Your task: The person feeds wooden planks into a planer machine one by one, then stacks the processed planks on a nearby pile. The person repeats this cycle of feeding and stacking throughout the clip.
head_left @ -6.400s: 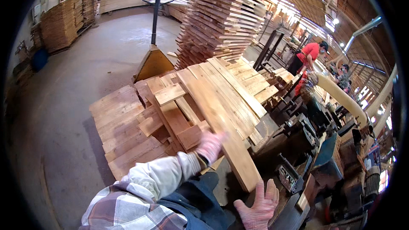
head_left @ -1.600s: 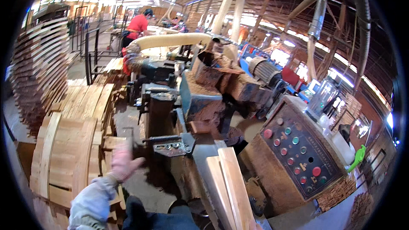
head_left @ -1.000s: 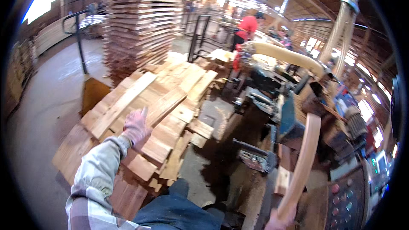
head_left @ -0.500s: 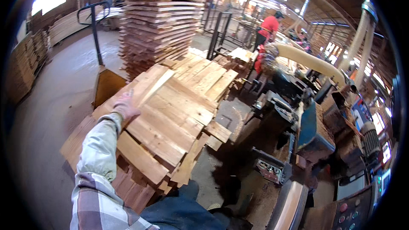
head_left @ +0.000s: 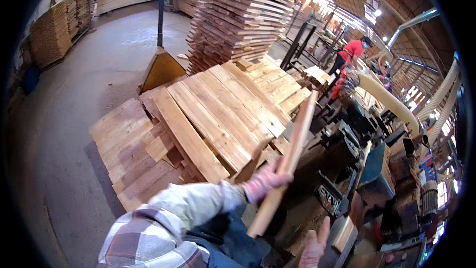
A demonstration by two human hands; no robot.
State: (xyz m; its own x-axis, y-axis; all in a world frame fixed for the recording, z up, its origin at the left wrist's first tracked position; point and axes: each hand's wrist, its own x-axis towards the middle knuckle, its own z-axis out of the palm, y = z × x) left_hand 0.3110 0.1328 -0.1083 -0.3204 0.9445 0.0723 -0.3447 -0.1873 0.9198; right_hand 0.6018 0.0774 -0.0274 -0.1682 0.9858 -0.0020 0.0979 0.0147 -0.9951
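Observation:
My left hand (head_left: 267, 180), in a pinkish work glove, is closed round the middle of a long, narrow wooden board (head_left: 298, 144). The board is tilted, its far end up and its near end down by my legs. At the lower edge my right hand (head_left: 314, 246), also gloved, has its fingers apart and nothing in it. It is beside a machine bed on which a wooden piece (head_left: 343, 234) lies. Left of the held board is a low pile of flat boards (head_left: 218, 109), laid side by side in layers.
A tall stack of boards (head_left: 238, 17) rises behind the pile. A pallet jack (head_left: 163, 72) with an upright handle stands to its left. Woodworking machinery with a blue guard (head_left: 375, 165) and a hose (head_left: 389, 100) fills the right. Farther back is a person (head_left: 352, 49) in red.
My left hand has come off the pile, moving right and nearer with a board in its grip. My right hand has come into view. The view has shifted, so the pile appears farther right.

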